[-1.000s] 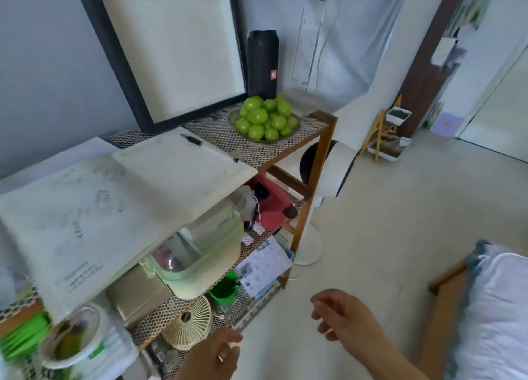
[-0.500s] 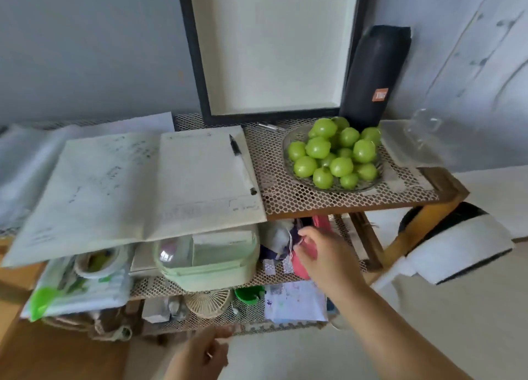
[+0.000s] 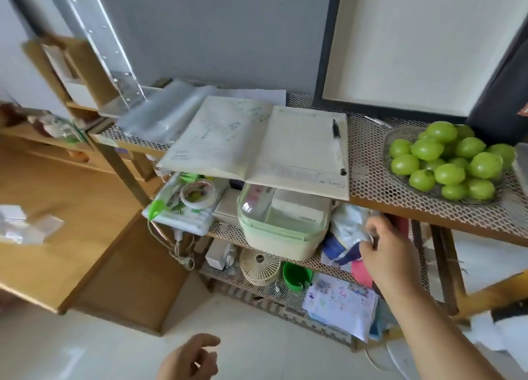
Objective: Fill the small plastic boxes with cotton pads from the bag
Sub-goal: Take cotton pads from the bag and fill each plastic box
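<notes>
Right hand on middle shelf, fingers curled, pinching crinkly white-blue bag beside green lidded container. Left hand low over floor, fingers loosely curled, holding nothing. Small plastic boxes: cannot tell where.

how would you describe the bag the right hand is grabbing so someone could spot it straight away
Start at the wooden rack with mesh shelves, and drop to the middle shelf, under the open notebook. Just right of the pale green lidded container sits a crumpled white and blue plastic bag, pinched by the right hand. It is the only soft, wrinkled thing among rigid neighbours.
</notes>
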{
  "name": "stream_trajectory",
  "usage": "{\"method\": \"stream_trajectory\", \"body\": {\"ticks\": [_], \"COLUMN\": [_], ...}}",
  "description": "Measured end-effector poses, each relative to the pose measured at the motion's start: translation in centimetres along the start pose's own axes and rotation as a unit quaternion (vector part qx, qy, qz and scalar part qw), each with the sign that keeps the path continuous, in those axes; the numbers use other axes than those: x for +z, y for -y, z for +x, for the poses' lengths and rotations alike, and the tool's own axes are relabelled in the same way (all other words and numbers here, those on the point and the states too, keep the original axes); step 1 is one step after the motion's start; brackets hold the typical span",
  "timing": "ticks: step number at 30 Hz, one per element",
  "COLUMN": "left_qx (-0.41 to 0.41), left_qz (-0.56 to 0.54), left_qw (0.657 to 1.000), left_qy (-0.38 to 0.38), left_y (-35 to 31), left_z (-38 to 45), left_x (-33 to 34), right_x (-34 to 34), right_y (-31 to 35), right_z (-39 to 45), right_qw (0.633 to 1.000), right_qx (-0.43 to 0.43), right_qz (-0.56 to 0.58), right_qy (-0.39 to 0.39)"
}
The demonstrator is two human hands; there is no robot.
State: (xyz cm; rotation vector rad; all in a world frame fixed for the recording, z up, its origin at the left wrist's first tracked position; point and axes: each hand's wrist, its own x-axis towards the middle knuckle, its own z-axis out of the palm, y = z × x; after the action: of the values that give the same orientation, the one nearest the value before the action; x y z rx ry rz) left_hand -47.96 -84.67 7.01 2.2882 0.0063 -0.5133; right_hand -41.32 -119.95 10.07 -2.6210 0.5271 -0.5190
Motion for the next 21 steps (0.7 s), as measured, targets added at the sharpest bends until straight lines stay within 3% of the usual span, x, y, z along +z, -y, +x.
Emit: {"method": "stream_trajectory", "body": {"ticks": [5, 10, 16, 21], "left_qx": [-0.02, 0.01, 0.089, 0.132], "left_qz": [-0.03, -0.076, -0.094, -0.019], "left_qw": [0.998, 0.995, 0.977, 0.972], "left_qy": [-0.042, -0.066, -0.17, -0.193], "left_y": [3.5, 7.4, 11.3, 13.7], "left_z": [-1.6, -3.8, -5.9, -6.0], "left_x": [-1.6, -5.8, -11.2, -15.6], "right_x": [-2.2, 0.5, 4.2, 7.5], "right_y": [4.5, 12.4, 23.5, 30.8], "right_z": [-6.5, -14.2, -17.6, -17.6], "right_qw": [0.999, 0.98, 0.912, 0.849], "right_qx": [-0.046, -0.194, -0.36, -0.437], "right_qz": [-0.014, 0.012, 0.092, 0.161], "right_qy": [-0.013, 0.044, 0.172, 0.247]}}
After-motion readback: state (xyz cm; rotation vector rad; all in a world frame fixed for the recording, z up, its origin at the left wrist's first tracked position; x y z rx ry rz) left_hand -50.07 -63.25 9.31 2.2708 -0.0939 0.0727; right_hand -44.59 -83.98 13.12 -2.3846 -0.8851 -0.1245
